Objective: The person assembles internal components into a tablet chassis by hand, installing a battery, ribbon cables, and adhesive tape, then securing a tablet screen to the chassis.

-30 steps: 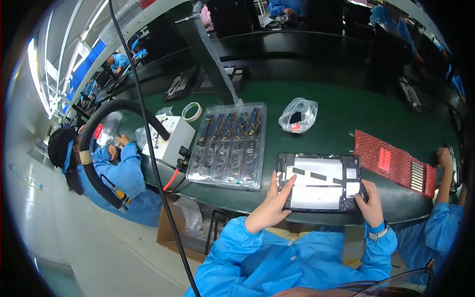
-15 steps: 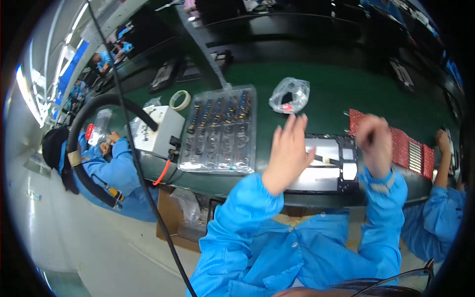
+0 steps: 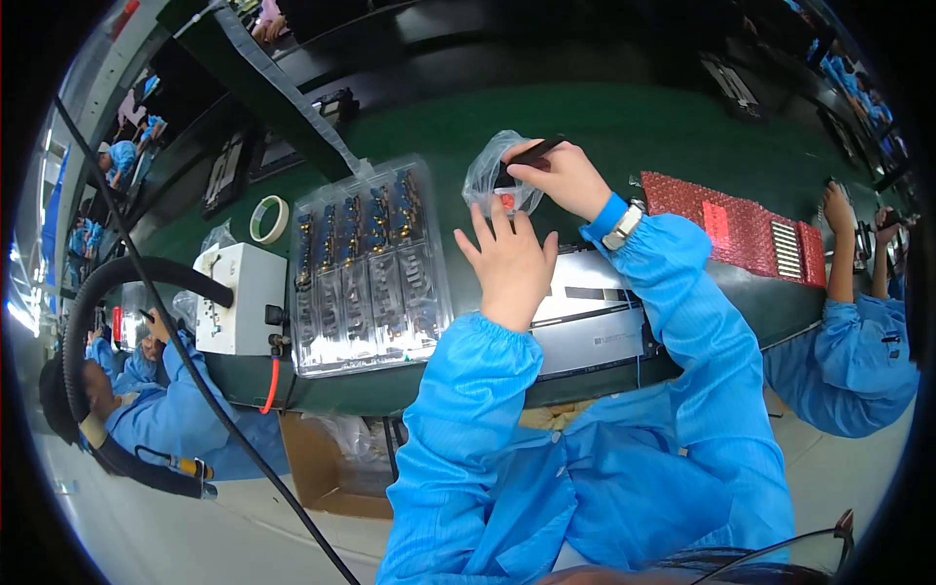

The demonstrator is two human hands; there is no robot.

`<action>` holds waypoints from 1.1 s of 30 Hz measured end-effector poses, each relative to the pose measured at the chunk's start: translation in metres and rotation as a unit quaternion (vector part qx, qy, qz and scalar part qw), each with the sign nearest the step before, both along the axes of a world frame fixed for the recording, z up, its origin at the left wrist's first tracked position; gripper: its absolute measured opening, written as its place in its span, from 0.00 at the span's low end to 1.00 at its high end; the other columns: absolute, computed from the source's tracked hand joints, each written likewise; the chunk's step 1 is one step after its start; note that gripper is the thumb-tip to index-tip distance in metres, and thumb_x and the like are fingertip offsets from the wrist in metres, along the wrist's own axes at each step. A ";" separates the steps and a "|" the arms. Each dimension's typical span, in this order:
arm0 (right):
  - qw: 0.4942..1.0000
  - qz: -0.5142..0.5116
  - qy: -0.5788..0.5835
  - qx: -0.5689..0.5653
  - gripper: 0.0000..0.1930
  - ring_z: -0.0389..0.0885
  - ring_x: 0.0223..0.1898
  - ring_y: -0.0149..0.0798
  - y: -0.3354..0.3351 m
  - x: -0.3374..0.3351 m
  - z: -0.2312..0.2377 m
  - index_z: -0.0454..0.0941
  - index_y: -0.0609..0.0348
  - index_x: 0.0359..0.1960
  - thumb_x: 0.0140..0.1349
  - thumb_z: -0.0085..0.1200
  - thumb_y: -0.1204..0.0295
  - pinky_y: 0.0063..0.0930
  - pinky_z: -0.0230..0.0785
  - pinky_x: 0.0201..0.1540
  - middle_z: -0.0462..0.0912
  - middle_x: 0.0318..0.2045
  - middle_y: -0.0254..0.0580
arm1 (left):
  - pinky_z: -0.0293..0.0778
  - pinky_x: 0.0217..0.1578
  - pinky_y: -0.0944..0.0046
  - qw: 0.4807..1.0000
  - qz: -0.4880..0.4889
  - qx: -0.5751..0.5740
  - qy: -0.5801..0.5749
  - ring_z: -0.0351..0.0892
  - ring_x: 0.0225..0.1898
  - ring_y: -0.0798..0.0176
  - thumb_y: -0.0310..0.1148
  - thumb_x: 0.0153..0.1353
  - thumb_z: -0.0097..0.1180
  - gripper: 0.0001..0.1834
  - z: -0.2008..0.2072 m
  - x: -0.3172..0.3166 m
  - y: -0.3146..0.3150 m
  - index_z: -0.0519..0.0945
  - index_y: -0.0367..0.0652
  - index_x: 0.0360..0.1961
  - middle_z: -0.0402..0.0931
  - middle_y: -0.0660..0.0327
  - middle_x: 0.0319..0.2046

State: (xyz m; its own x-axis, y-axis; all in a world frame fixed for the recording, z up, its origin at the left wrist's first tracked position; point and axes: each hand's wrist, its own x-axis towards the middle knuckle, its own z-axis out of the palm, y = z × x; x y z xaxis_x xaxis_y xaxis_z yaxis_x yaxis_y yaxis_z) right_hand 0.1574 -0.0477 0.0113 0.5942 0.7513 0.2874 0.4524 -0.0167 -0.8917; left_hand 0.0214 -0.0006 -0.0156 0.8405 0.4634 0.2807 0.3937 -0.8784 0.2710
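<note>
My right hand [image 3: 567,181], a watch on its wrist, grips a slim black tool [image 3: 536,152] over a clear plastic bag [image 3: 480,174]. Its exact kind does not show. Inside the bag is something small and red. My left hand [image 3: 512,271] lies open, fingers spread, its fingertips at the near edge of the bag. Below both hands a flat device with silver panels and a black frame [image 3: 595,343] rests on the green table; my left hand and right sleeve cover part of it.
Left stands a clear tray [image 3: 441,283] of small parts in rows. Beyond it are a tape roll [image 3: 282,220] and a white box [image 3: 252,322] with a black hose [image 3: 185,272]. Red bubble wrap [image 3: 673,198] with metal strips lies right. Co-workers sit on both sides.
Both hands have left the device area for the plastic bag. My right hand has crossed leftward and taken hold of the black tool. The view has shifted.
</note>
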 end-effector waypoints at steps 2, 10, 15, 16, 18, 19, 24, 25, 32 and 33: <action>0.999 -0.016 -0.021 -0.038 0.10 0.78 0.35 0.31 0.009 -0.002 -0.007 0.77 0.64 0.39 0.55 0.53 0.76 0.23 0.71 0.40 0.80 0.33 0.41 | 0.49 0.54 0.32 0.998 -0.034 -0.051 -0.028 0.48 0.61 0.37 0.43 0.53 0.52 0.24 -0.007 -0.003 0.006 0.71 0.35 0.45 0.54 0.44 0.59; 0.998 -0.033 -0.037 -0.042 0.11 0.79 0.34 0.33 0.005 0.002 -0.028 0.77 0.63 0.39 0.53 0.54 0.76 0.23 0.72 0.39 0.81 0.34 0.41 | 0.52 0.54 0.35 0.999 -0.001 -0.020 -0.033 0.50 0.60 0.34 0.40 0.52 0.53 0.15 0.003 -0.004 0.004 0.75 0.45 0.39 0.53 0.39 0.58; 1.000 0.000 -0.011 -0.029 0.11 0.79 0.35 0.33 0.005 0.006 -0.029 0.78 0.62 0.39 0.53 0.54 0.76 0.23 0.72 0.40 0.81 0.34 0.41 | 0.54 0.54 0.38 0.997 -0.020 -0.053 -0.050 0.49 0.61 0.35 0.40 0.53 0.53 0.16 -0.001 -0.005 0.007 0.74 0.41 0.39 0.51 0.37 0.59; 1.000 0.008 -0.003 -0.027 0.11 0.79 0.36 0.33 0.005 0.006 -0.028 0.78 0.62 0.39 0.53 0.54 0.76 0.23 0.72 0.40 0.81 0.35 0.41 | 0.54 0.54 0.38 0.997 -0.020 -0.055 -0.048 0.49 0.61 0.35 0.40 0.53 0.53 0.16 -0.001 -0.004 0.007 0.74 0.41 0.39 0.51 0.37 0.59; 0.999 0.000 -0.007 -0.039 0.11 0.79 0.36 0.34 0.004 0.004 -0.026 0.78 0.62 0.39 0.53 0.55 0.76 0.23 0.72 0.40 0.81 0.35 0.42 | 0.56 0.52 0.38 0.996 -0.026 -0.041 -0.074 0.52 0.59 0.35 0.37 0.51 0.55 0.15 -0.002 -0.004 0.006 0.74 0.39 0.37 0.53 0.36 0.57; 0.999 0.003 -0.007 -0.045 0.11 0.79 0.36 0.35 0.004 0.005 -0.027 0.78 0.62 0.39 0.53 0.55 0.75 0.23 0.72 0.40 0.81 0.35 0.42 | 0.56 0.52 0.38 0.996 -0.026 -0.043 -0.072 0.52 0.59 0.35 0.37 0.51 0.55 0.15 -0.003 -0.004 0.006 0.74 0.39 0.37 0.53 0.36 0.57; 0.997 0.004 -0.012 -0.074 0.11 0.80 0.37 0.36 0.004 0.005 -0.027 0.78 0.61 0.39 0.53 0.55 0.74 0.24 0.72 0.41 0.81 0.36 0.42 | 0.57 0.52 0.39 0.996 -0.027 -0.039 -0.072 0.52 0.59 0.35 0.37 0.51 0.55 0.15 -0.004 -0.005 0.006 0.74 0.38 0.37 0.53 0.35 0.57; 0.997 0.006 -0.021 -0.075 0.11 0.80 0.37 0.36 0.004 0.005 -0.027 0.78 0.61 0.39 0.53 0.56 0.74 0.24 0.72 0.41 0.81 0.36 0.42 | 0.57 0.52 0.39 0.996 -0.026 -0.038 -0.072 0.52 0.59 0.35 0.37 0.51 0.55 0.15 -0.004 -0.005 0.006 0.74 0.38 0.37 0.53 0.35 0.57; 0.998 0.022 -0.003 -0.056 0.11 0.79 0.37 0.35 0.006 0.008 -0.028 0.79 0.61 0.39 0.53 0.55 0.74 0.24 0.72 0.42 0.81 0.36 0.42 | 0.56 0.53 0.40 0.995 -0.037 -0.043 -0.084 0.52 0.59 0.34 0.37 0.51 0.56 0.16 -0.003 -0.005 0.008 0.73 0.35 0.37 0.53 0.35 0.57; 0.998 0.020 -0.005 -0.056 0.11 0.79 0.37 0.35 0.004 0.008 -0.026 0.79 0.61 0.39 0.53 0.55 0.74 0.24 0.72 0.42 0.81 0.36 0.42 | 0.56 0.53 0.40 0.994 -0.042 -0.045 -0.095 0.52 0.59 0.34 0.36 0.51 0.56 0.16 -0.003 -0.004 0.008 0.73 0.35 0.37 0.53 0.35 0.56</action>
State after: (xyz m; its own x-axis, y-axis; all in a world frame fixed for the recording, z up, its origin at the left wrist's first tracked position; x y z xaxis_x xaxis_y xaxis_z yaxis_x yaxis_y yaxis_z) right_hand 0.1653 -0.0436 -0.0143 0.5608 0.8017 0.2068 0.4638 -0.0973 -0.8806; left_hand 0.0174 0.0076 -0.0187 0.8130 0.4239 0.3992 0.2539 -0.8750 0.4122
